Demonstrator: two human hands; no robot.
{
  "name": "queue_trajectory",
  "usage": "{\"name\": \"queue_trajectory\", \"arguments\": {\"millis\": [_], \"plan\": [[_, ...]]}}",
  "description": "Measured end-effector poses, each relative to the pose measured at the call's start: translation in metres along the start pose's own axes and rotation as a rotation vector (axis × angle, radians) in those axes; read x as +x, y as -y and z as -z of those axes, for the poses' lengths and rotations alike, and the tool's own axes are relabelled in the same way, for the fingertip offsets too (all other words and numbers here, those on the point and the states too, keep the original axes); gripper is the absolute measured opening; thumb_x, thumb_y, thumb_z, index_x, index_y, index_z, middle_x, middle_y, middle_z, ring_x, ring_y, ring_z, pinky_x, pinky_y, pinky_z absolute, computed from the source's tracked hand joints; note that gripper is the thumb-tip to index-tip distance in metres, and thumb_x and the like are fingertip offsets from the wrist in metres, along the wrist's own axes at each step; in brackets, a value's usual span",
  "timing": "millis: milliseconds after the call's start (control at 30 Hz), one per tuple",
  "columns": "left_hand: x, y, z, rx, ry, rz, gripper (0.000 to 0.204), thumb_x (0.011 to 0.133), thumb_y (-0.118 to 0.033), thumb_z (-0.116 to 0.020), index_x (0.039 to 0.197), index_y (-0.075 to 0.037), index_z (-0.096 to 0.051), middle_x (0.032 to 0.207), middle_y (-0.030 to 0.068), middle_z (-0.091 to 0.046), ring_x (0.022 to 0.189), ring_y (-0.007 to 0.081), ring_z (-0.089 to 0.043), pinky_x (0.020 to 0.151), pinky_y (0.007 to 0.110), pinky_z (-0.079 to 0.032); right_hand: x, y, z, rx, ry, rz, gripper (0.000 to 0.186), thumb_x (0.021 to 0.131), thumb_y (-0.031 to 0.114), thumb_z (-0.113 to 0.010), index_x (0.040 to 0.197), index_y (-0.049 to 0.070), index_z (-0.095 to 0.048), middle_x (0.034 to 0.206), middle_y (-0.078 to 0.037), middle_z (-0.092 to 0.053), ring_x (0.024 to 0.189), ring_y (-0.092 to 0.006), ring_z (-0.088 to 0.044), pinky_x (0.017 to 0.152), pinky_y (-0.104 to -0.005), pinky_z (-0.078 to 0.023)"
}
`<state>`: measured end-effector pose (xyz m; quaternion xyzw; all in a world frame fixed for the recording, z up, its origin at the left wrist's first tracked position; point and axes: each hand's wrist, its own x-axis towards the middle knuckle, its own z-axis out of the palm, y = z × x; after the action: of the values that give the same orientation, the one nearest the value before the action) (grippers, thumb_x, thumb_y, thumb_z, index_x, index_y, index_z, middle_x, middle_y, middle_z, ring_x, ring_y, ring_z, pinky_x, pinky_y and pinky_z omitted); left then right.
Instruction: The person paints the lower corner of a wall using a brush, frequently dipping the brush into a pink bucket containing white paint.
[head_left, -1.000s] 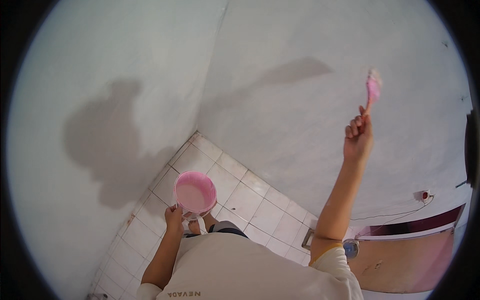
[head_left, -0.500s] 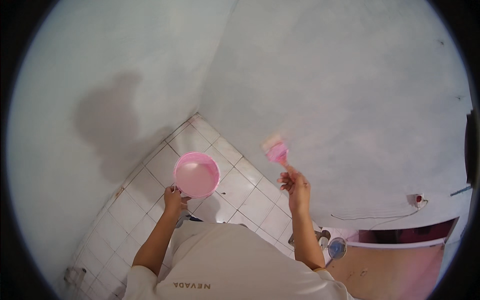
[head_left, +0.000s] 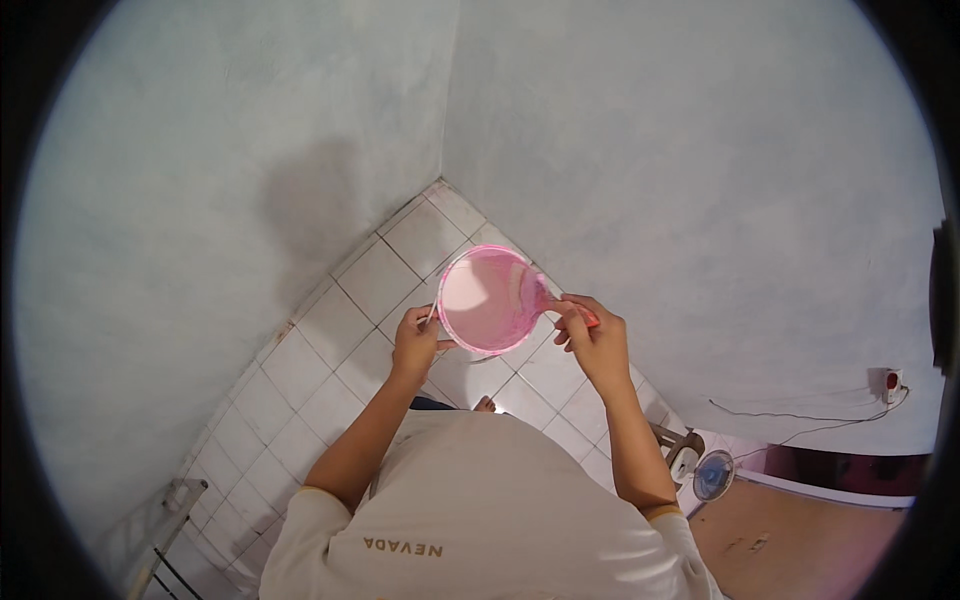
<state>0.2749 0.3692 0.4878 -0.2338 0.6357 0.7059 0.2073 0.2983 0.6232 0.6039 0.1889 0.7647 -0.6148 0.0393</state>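
Note:
A round pink bucket (head_left: 472, 335) with pale pink paint (head_left: 478, 295) in it hangs in front of me. My left hand (head_left: 415, 345) is closed on its left side, at the rim and handle. In my right hand (head_left: 597, 340) is a paintbrush (head_left: 550, 303), gripped by its reddish handle. The brush's pink-smeared head reaches over the bucket's right rim, its bristles on the inner wall. Part of the left fingers is hidden behind the bucket.
Pale blue-grey walls (head_left: 640, 180) meet at a corner ahead, above white floor tiles (head_left: 380, 258). A fan (head_left: 714, 475) and a socket with a cable (head_left: 892, 384) are at right, near a wooden panel (head_left: 800, 540). A metal frame (head_left: 160, 550) stands at lower left.
My right hand has brought the brush from beside the right wall down to the bucket's rim. The bucket in my left hand has shifted right and up in view.

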Motion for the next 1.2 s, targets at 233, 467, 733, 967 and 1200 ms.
{"name": "queue_trajectory", "arguments": {"millis": [233,467,733,967,1200], "plan": [[-0.012,0.000,0.006,0.038,0.094,-0.107,0.026,0.093,-0.002,-0.048,0.118,0.005,-0.046,0.124,0.0185,-0.050,0.100,0.0241,-0.063,0.073,0.031,-0.062,0.030,-0.061,-0.061,-0.513,0.011,0.253,0.025,0.087,0.022,-0.055,0.089,0.000,-0.067,0.067,-0.022,-0.063,0.061,-0.0359,-0.064,0.058,-0.0417,-0.052],[-0.017,-0.011,0.016,0.078,0.155,-0.238,0.027,0.089,0.002,-0.047,0.116,0.004,-0.046,0.128,0.0193,-0.048,0.106,0.0282,-0.060,0.075,0.035,-0.062,0.050,-0.060,-0.093,-0.715,0.053,0.272,0.027,0.086,0.027,-0.058,0.077,0.002,-0.064,0.068,-0.021,-0.063,0.066,-0.0398,-0.063,0.063,-0.0476,-0.051],[0.034,-0.039,0.053,-0.072,0.187,-0.018,0.019,0.095,0.000,-0.042,0.113,0.004,-0.045,0.124,0.0193,-0.049,0.103,0.0282,-0.060,0.080,0.042,-0.061,0.033,-0.028,-0.091,-0.193,-0.144,0.160,0.028,0.090,0.019,-0.052,0.099,-0.002,-0.067,0.083,-0.015,-0.069,0.068,-0.0248,-0.067,0.056,-0.0344,-0.051],[0.079,-0.064,0.071,-0.070,0.260,-0.049,0.025,0.091,0.003,-0.043,0.115,0.009,-0.043,0.122,0.0202,-0.049,0.104,0.0265,-0.059,0.080,0.040,-0.061,0.031,-0.021,-0.096,0.304,-0.208,-0.249,0.035,0.094,0.019,-0.046,0.110,-0.008,-0.061,0.086,-0.013,-0.067,0.070,-0.0171,-0.067,0.051,-0.0243,-0.048],[0.096,-0.076,0.071,-0.016,0.354,-0.125,0.032,0.088,0.004,-0.049,0.119,0.010,-0.043,0.121,0.0185,-0.049,0.104,0.0247,-0.058,0.077,0.036,-0.060,0.039,-0.027,-0.115,0.206,-0.262,-0.127,0.035,0.095,0.024,-0.050,0.112,-0.005,-0.060,0.087,-0.012,-0.067,0.070,-0.0170,-0.067,0.051,-0.0249,-0.049]]}}
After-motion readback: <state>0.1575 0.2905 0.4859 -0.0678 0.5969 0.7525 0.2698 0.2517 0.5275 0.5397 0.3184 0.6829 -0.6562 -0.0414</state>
